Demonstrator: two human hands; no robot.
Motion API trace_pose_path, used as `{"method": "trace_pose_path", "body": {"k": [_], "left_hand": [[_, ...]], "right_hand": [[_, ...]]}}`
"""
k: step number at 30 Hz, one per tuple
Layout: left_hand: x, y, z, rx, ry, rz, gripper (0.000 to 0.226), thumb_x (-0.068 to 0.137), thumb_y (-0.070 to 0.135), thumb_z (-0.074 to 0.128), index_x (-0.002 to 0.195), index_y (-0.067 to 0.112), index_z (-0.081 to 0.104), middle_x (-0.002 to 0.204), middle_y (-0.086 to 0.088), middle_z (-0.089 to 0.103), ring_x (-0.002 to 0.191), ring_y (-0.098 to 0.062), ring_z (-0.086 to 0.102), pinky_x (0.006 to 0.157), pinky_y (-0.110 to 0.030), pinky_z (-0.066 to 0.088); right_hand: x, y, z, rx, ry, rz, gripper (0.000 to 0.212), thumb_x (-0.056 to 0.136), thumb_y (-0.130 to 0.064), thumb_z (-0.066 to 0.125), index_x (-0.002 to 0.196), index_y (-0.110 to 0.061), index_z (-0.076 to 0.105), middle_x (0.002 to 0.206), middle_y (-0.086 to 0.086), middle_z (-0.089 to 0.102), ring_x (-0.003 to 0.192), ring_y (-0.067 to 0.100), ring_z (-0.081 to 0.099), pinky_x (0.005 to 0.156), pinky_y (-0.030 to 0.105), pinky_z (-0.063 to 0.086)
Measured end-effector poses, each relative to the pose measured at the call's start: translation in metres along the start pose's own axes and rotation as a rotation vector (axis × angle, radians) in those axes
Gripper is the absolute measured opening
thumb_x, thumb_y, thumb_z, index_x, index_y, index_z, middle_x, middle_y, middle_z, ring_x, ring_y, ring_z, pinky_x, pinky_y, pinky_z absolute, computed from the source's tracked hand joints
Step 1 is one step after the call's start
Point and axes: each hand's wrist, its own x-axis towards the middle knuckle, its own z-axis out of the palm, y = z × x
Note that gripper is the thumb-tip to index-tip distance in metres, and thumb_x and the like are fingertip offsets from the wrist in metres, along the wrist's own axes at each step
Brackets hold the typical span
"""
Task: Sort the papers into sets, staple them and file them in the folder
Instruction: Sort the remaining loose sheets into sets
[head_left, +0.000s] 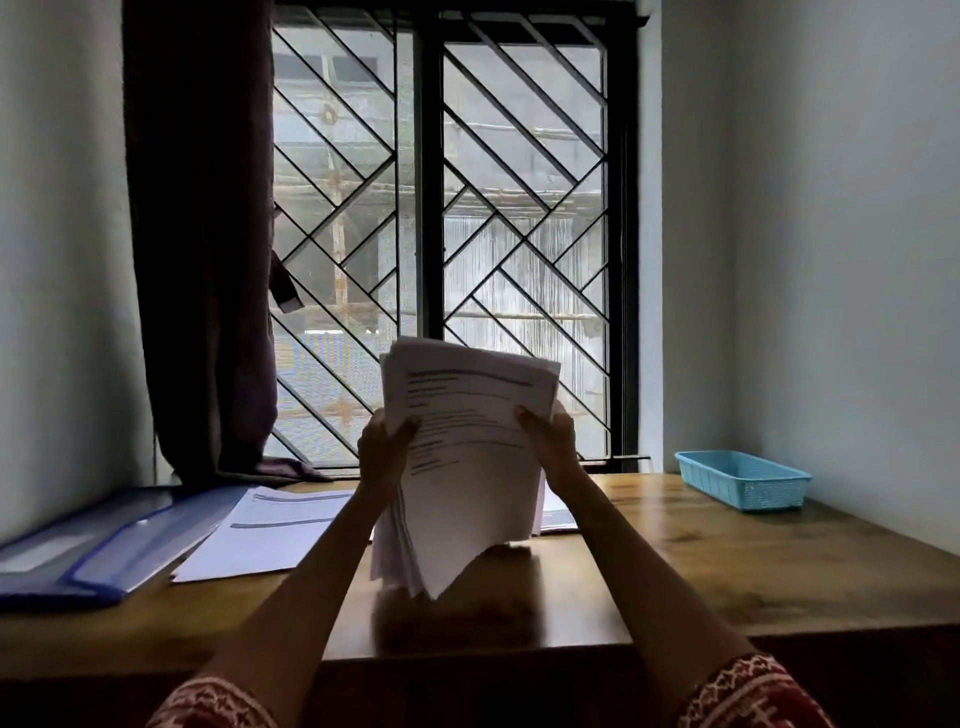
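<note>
Arms stretch forward from the bottom corners of my view, both bare below red patterned sleeves (748, 693), and they meet at a stack of papers (467, 457) raised upright above the wooden table (701, 561). I see the left hand (382, 449) gripping the stack's left edge, thumb laid across the printed front sheet and the other fingers curled out of sight behind. I see the right hand (553, 436) doing likewise on the right edge, thumb in front, fingers wrapped behind. The stack tilts a little, its lower corner hanging just above the tabletop; the sheets are fanned unevenly and blurred at the bottom. I cannot tell whether that corner touches the wood. On the table to my left lies a blue folder (93, 545), with loose printed sheets (270, 525) beside it and partly overlapping it. A light blue basket (743, 478) sits at the far right, near the wall.
</note>
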Motion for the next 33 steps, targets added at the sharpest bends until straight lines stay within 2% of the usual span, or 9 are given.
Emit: {"method": "trace_pose_path", "body": {"k": [3,6,10,15,18,22,26,29,33], "left_hand": [[0.017,0.016,0.004,0.054,0.059,0.038,0.031,0.09,0.019,0.061,0.099,-0.01,0.057,0.097,-0.029,0.063,0.092,-0.036,0.059,0.065,-0.033,0.03],[0.03,0.018,0.005,0.062,0.067,0.069,0.029,0.093,0.017,0.055,0.096,-0.012,0.055,0.094,-0.032,0.061,0.091,-0.039,0.058,0.062,-0.031,0.026],[0.019,-0.003,0.002,0.039,0.042,-0.027,0.037,0.093,0.025,0.056,0.11,-0.007,0.05,0.106,-0.03,0.06,0.099,-0.04,0.058,0.074,-0.038,0.04],[-0.006,-0.026,0.001,0.014,0.0,-0.025,0.061,0.074,0.042,0.043,0.109,-0.007,0.049,0.104,-0.029,0.061,0.097,-0.04,0.059,0.072,-0.039,0.041],[-0.002,-0.022,0.004,0.041,0.027,-0.016,0.056,0.079,0.037,0.044,0.107,-0.011,0.048,0.102,-0.031,0.06,0.095,-0.04,0.058,0.069,-0.038,0.037],[0.026,-0.009,0.005,0.034,0.047,-0.032,0.033,0.093,0.016,0.055,0.115,-0.008,0.046,0.109,-0.029,0.06,0.101,-0.04,0.057,0.075,-0.038,0.038],[0.027,-0.019,0.006,0.019,0.033,-0.055,0.038,0.088,0.036,0.054,0.105,0.003,0.043,0.105,-0.026,0.059,0.095,-0.034,0.057,0.067,-0.03,0.032],[0.008,-0.044,0.015,0.058,0.037,-0.117,0.014,0.097,0.015,0.047,0.1,0.003,0.041,0.104,-0.032,0.058,0.096,-0.041,0.057,0.065,-0.032,0.03],[0.003,-0.056,0.02,0.08,0.068,-0.121,0.018,0.097,0.012,0.044,0.104,-0.005,0.043,0.102,-0.035,0.058,0.096,-0.046,0.057,0.074,-0.046,0.041]], "right_hand": [[0.009,-0.016,0.006,0.0,0.006,-0.013,0.05,0.07,-0.029,0.065,0.11,0.001,0.058,0.089,0.008,0.061,0.078,0.018,0.056,0.06,0.021,0.045],[0.016,-0.025,0.007,-0.072,-0.033,0.016,0.058,0.065,-0.036,0.065,0.112,-0.003,0.058,0.093,0.007,0.063,0.083,0.02,0.059,0.063,0.026,0.046],[0.012,-0.009,-0.004,-0.111,-0.014,0.073,0.055,0.075,-0.03,0.078,0.117,-0.009,0.05,0.096,0.006,0.061,0.086,0.021,0.059,0.074,0.031,0.05],[-0.004,0.034,-0.002,-0.052,-0.105,0.145,0.018,0.07,-0.033,0.077,0.074,-0.019,0.067,0.082,0.006,0.065,0.079,0.022,0.059,0.069,0.037,0.048],[-0.001,0.03,0.007,-0.042,-0.076,0.117,0.008,0.086,-0.011,0.063,0.093,-0.012,0.062,0.088,0.008,0.062,0.08,0.022,0.056,0.067,0.033,0.045],[0.017,0.008,0.01,-0.041,-0.004,0.064,0.035,0.093,-0.024,0.056,0.119,-0.005,0.044,0.096,0.009,0.059,0.085,0.021,0.056,0.07,0.031,0.046],[0.018,0.014,0.011,-0.064,-0.037,0.1,0.041,0.091,-0.033,0.058,0.119,-0.006,0.044,0.096,0.008,0.06,0.085,0.021,0.058,0.078,0.038,0.051],[0.005,0.035,0.016,-0.098,-0.039,0.115,0.036,0.088,-0.028,0.064,0.11,-0.002,0.051,0.092,0.01,0.06,0.083,0.024,0.058,0.071,0.038,0.049],[0.0,0.038,0.024,-0.13,0.007,0.112,0.032,0.087,-0.021,0.063,0.112,-0.005,0.052,0.092,0.009,0.06,0.084,0.025,0.057,0.07,0.038,0.046]]}}
